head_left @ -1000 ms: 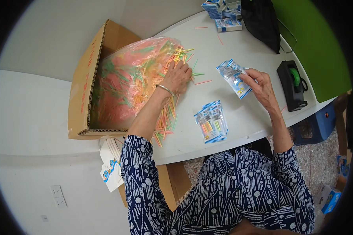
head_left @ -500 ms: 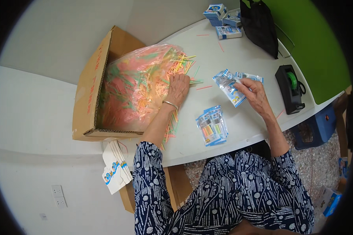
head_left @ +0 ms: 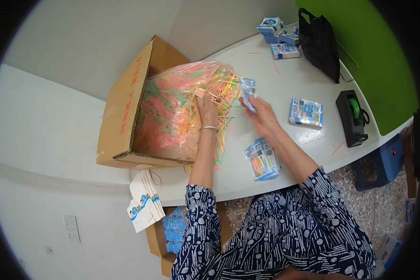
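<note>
My left hand [head_left: 208,110] is closed around a few thin coloured straws [head_left: 201,91], over the heap of loose straws [head_left: 228,91] at the mouth of a clear plastic bag [head_left: 177,112]. The bag lies in a cardboard box [head_left: 121,112] tipped on its side. Just to the right, my right hand [head_left: 262,114] grips a blue-and-white plastic packet [head_left: 248,91]; its contents cannot be made out. Below that hand lies a small pile of packets [head_left: 263,161] with coloured straws showing through their clear fronts. A second stack of packets [head_left: 306,112] sits farther right.
A black tape dispenser [head_left: 351,119] stands at the right edge. Behind are small blue-and-white boxes [head_left: 284,50] and a black bag [head_left: 319,44]. Folded white cartons [head_left: 144,203] hang at the front left, above an open carton with blue packets [head_left: 174,228]. A blue stool [head_left: 380,161] is below.
My right hand has brought its packet left, close to the straw heap, leaving a stack of packets on the table. My left hand has shifted over the heap with straws in its fingers.
</note>
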Demonstrator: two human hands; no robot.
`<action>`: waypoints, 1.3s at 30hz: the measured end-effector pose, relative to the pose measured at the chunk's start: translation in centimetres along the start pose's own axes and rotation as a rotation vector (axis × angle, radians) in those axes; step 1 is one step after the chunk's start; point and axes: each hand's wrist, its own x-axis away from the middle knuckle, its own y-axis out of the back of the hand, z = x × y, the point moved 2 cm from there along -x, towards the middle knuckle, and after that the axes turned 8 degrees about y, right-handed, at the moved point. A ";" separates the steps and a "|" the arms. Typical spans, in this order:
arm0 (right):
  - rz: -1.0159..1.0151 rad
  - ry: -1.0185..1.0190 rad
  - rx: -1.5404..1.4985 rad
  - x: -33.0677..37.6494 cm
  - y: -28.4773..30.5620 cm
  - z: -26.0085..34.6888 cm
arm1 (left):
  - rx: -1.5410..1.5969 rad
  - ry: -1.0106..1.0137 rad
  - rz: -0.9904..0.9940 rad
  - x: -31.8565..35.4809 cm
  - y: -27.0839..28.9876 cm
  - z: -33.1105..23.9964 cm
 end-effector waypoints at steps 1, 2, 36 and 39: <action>0.004 -0.003 0.000 -0.6 -1.3 -1.0 | 0.190 0.039 0.053 0.4 -0.2 0.1; -0.060 -0.051 -0.156 -1.1 -2.6 -2.0 | 0.190 0.036 0.050 0.8 -0.5 0.1; 0.369 0.111 0.525 -0.3 -1.3 3.4 | 0.380 -0.028 0.075 0.3 1.3 -1.7; 0.502 0.013 0.597 0.7 -0.2 4.5 | 0.472 -0.016 0.133 0.9 -0.8 -3.3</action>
